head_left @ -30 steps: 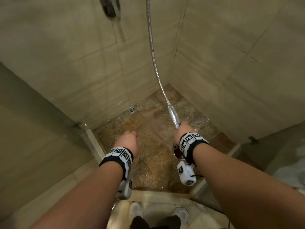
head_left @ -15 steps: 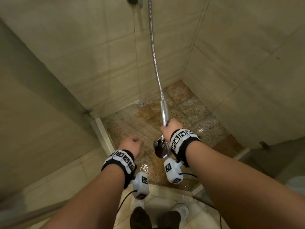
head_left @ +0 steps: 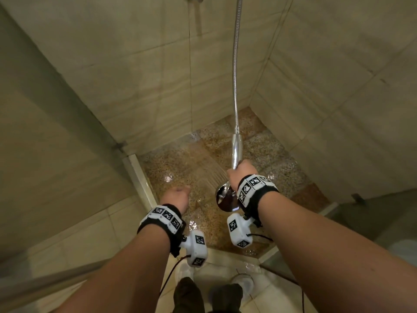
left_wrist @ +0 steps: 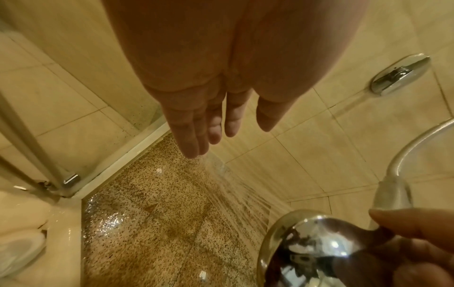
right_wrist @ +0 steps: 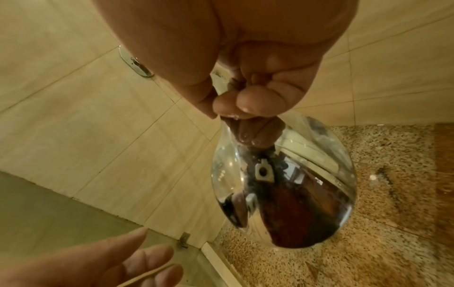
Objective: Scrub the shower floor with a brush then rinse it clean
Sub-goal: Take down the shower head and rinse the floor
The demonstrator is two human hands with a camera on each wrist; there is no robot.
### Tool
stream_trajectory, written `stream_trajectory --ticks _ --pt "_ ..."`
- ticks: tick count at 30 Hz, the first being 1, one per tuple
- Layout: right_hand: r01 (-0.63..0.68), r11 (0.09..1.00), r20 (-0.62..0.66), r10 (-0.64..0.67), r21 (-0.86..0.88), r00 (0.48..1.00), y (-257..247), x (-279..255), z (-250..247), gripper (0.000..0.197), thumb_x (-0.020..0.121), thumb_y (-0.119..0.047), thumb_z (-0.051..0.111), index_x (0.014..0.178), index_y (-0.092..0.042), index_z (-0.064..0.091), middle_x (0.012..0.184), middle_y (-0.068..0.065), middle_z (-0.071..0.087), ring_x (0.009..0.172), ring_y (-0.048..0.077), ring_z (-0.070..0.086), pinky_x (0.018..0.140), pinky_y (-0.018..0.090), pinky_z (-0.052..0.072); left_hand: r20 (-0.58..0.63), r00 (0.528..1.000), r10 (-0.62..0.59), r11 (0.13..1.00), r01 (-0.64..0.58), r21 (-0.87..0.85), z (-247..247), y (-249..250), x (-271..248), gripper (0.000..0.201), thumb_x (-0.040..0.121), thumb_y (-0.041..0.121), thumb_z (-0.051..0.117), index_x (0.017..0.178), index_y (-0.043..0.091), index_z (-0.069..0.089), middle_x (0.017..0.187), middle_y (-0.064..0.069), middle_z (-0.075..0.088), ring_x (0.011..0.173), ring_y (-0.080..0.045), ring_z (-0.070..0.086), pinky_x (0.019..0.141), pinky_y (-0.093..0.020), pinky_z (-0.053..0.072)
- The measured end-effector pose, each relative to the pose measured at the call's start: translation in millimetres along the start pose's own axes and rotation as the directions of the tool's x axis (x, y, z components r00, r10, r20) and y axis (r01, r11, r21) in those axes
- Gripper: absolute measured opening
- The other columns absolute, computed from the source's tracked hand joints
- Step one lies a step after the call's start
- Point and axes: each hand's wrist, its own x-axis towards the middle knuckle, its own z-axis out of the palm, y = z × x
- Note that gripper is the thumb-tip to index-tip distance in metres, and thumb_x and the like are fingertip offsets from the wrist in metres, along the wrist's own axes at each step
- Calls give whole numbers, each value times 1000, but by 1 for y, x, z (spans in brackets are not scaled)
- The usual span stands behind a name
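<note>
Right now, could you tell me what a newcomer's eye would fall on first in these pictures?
Probably the shiny chrome shower head, gripped by its handle in the right hand at the centre of the head view, spraying water toward the left of the wet speckled shower floor. Next, the empty left hand held out beside it, fingers relaxed, and the metal hose running up the tiled corner.

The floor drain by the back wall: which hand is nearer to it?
Left. The left hand hangs open just in front of the floor drain; the right hand, gripping the shower head, is further off to the drain's right.
</note>
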Motion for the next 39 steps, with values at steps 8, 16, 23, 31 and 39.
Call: stream_trajectory --ticks 8,16,23,31,39 --pt "-13 998 -24 14 61 1000 8 0 6 39 97 -31 63 124 -4 50 97 10 63 80 27 65 70 38 57 -12 1000 -13 1000 13 -13 -2 -5 1 25 92 55 61 92 30 59 121 -7 65 113 -32 63 100 -50 53" --pt "118 988 76 -126 99 989 -6 -12 16 28 99 -29 59 117 -7 57 84 5 64 68 20 64 54 29 49 10 998 -54 995 54 -81 -4 -7 1 64 85 55 64 133 13 58 123 -11 64 113 -33 64 102 -49 52" --pt "122 974 72 -138 191 988 -19 -11 22 27 99 -33 58 114 -11 59 88 9 70 65 21 65 51 27 47 69 994 -85 984 95 -154 -5 -12 10 43 79 57 66 110 27 61 122 -6 66 113 -32 64 103 -52 51" --pt "116 965 74 -137 235 988 -26 -9 28 29 96 -36 60 111 -12 61 89 11 72 68 25 67 57 31 51 157 980 -124 929 170 -329 -2 -9 9 26 97 21 63 121 13 66 100 -8 74 67 -15 71 70 -31 56" --pt "89 952 36 -104 293 994 -23 -3 25 30 97 -35 61 114 -10 60 90 11 73 70 24 69 56 31 51 206 971 -119 885 198 -422 2 -2 2 22 102 24 60 119 10 61 112 -14 72 95 -25 73 87 -41 60"
